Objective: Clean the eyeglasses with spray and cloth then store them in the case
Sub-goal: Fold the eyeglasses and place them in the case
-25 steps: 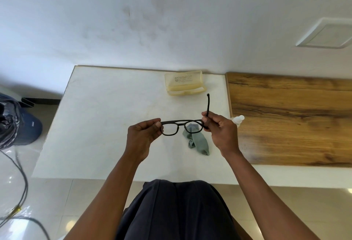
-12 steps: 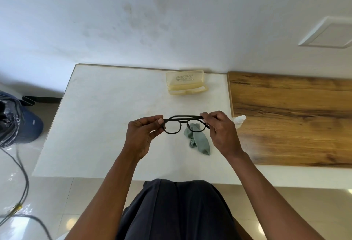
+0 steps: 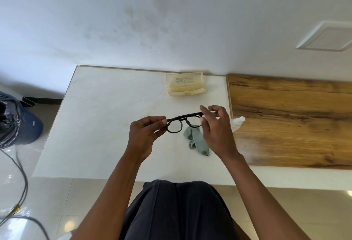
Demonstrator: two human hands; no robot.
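My left hand (image 3: 146, 135) pinches the eyeglasses (image 3: 182, 122) at their left end, above the white surface (image 3: 106, 125). My right hand (image 3: 215, 127) touches the other end, fingers loosely spread. The arms look folded, so I judge storing comes next: carry them past the cloth (image 3: 198, 141) to the open case (image 3: 185, 83).

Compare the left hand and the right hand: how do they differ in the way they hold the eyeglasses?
The left hand pinches the eyeglasses at one end of the black frame with curled fingers; the right hand touches the other end with its fingers spread and loose. The left hand hides nothing on the table; the right hand partly covers the green cloth and the spray bottle. Both are raised above the white table.
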